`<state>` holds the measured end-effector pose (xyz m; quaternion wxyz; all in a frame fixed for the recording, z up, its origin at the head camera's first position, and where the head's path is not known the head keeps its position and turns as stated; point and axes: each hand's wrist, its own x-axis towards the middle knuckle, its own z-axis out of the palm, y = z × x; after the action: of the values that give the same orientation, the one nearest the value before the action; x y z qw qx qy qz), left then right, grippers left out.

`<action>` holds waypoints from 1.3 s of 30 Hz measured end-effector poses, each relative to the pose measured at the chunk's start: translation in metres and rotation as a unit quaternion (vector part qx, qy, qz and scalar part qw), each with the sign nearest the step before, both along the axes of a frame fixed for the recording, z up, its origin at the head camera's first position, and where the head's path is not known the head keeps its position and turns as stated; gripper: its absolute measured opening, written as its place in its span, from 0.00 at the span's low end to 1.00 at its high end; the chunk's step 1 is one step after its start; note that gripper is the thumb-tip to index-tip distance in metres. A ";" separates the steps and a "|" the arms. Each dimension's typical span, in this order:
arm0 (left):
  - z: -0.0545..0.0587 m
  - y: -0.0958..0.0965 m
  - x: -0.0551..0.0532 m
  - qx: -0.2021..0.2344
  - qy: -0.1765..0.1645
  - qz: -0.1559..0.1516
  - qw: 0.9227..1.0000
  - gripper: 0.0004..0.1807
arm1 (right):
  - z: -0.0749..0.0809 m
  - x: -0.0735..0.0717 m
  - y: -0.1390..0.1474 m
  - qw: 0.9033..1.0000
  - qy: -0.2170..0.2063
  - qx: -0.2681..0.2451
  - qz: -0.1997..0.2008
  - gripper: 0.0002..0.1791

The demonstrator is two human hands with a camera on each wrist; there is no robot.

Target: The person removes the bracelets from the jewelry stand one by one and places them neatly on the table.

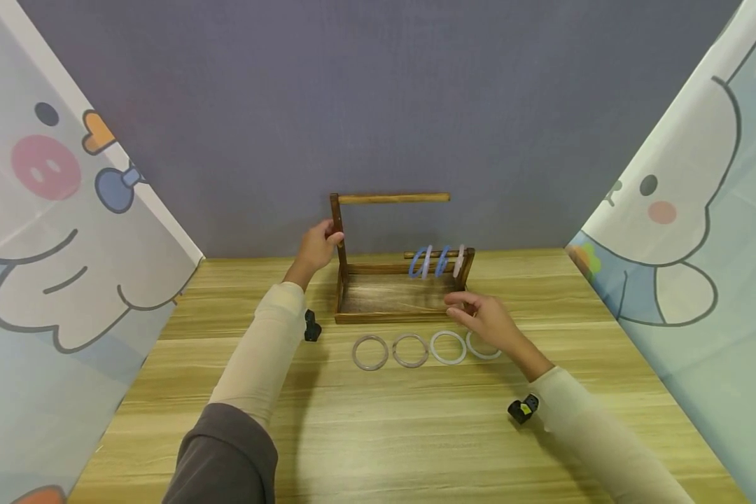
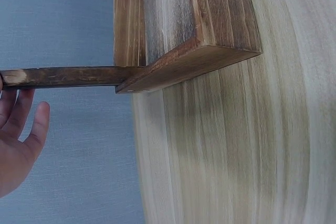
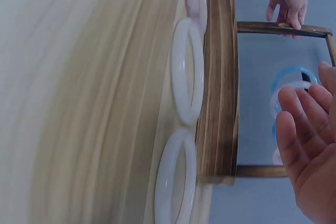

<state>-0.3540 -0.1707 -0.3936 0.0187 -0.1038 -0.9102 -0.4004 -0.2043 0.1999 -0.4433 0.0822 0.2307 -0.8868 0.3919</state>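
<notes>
A dark wooden bangle display rack stands at the back of the table, with a long upper bar and a short lower bar. My left hand holds the tall left post, its fingers partly out of the left wrist view. On the lower bar hang blue bangles and pale bangles. My right hand hovers by the rack's front right corner, fingers loosely bent and nothing in them. Several bangles lie in a row before the rack, including a greyish one and a white one.
A small black device is beside the left forearm, another by the right forearm. A grey backdrop rises behind the rack. Cartoon-printed panels flank the wood-grain table.
</notes>
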 end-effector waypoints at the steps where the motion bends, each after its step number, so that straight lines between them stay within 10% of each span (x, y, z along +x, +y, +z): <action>1: 0.000 0.000 0.000 -0.001 0.001 0.000 1.000 0.27 | 0.000 -0.001 -0.003 1.000 -0.002 -0.008 -0.004 0.16; 20: 0.002 0.001 0.000 0.001 0.002 -0.002 1.000 0.28 | 0.000 -0.012 -0.054 0.987 -0.063 -0.147 -0.008 0.23; 39: 0.001 -0.001 0.001 0.019 -0.004 -0.003 1.000 0.28 | 0.001 -0.018 -0.095 0.985 -0.085 -0.130 -0.080 0.36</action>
<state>-0.3531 -0.1714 -0.3927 0.0159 -0.1051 -0.9022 -0.4179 -0.2224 0.1047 -0.4418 0.0666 0.1124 -0.8475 0.5144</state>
